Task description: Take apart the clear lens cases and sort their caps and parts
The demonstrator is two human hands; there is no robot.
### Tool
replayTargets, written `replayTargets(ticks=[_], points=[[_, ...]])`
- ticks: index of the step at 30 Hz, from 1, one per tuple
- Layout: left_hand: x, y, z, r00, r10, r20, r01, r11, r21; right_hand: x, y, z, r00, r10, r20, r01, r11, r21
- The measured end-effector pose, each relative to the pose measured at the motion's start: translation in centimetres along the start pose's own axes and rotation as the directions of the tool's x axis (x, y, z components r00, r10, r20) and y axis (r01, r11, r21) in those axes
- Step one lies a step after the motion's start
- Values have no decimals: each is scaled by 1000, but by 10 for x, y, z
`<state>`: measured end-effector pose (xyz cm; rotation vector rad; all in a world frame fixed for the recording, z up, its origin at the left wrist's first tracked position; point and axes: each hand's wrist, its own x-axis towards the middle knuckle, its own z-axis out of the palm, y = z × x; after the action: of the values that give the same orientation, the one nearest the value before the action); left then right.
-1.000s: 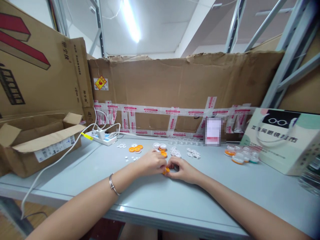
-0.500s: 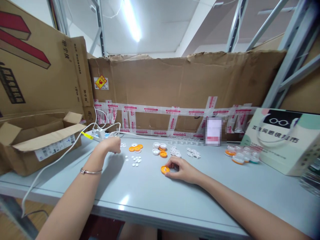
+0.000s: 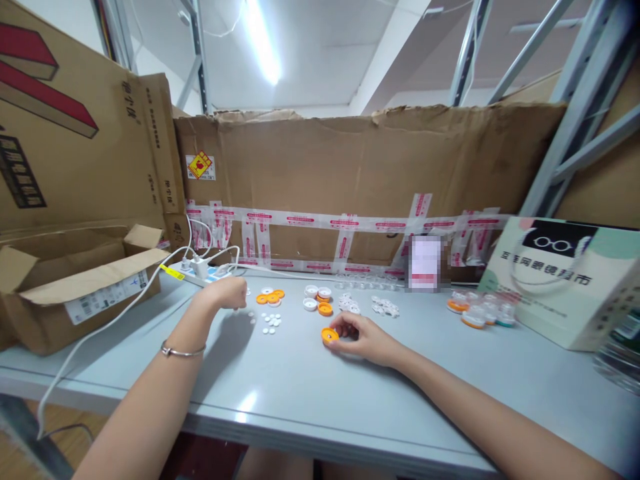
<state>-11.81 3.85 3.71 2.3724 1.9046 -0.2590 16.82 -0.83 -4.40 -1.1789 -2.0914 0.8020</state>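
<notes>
My right hand [image 3: 357, 339] grips a round orange cap [image 3: 329, 336] by its right edge, thumb in front and fingers behind, low over the table. My left hand [image 3: 227, 293] is closed, knuckles up, above the table near the power strip; its fingertips are hidden, so what it holds cannot be seen. Small white discs [image 3: 271, 323] lie to the right of my left hand. Behind them is a cluster of orange and white rings [image 3: 271, 296]. Beyond my right hand sit white and orange caps [image 3: 317, 301] and two piles of small white parts [image 3: 349, 303].
A row of clear parts [image 3: 367, 283] runs along the back by a large cardboard box [image 3: 300, 167]. Clear containers with coloured bases [image 3: 480, 311] and a paper bag [image 3: 555, 287] stand right. An open carton [image 3: 75, 293], a power strip [image 3: 200, 270] and a white cable are at left.
My left hand has shifted slightly to the right, toward the white discs. My right hand keeps hold of the orange cap, which now looks tilted a little more toward me.
</notes>
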Motion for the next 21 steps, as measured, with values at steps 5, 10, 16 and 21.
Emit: replayTargets(ticks=[5,10,16,21], points=[[-3,17,5,998,65,-6,-65,998,22,2,3,1,999,6,-48,-5,1000,21],[-3,24,9,997,59,41,-62,995,79,2,2,0,999,1,-40,0,1000,14],[-4,29,9,995,64,79,-70,995,73,1,2,0,999,-10,-38,11,1000,20],[-2,36,15,977,179,114,-177,984,-26,1,4,0,999,-31,-41,31,999,14]])
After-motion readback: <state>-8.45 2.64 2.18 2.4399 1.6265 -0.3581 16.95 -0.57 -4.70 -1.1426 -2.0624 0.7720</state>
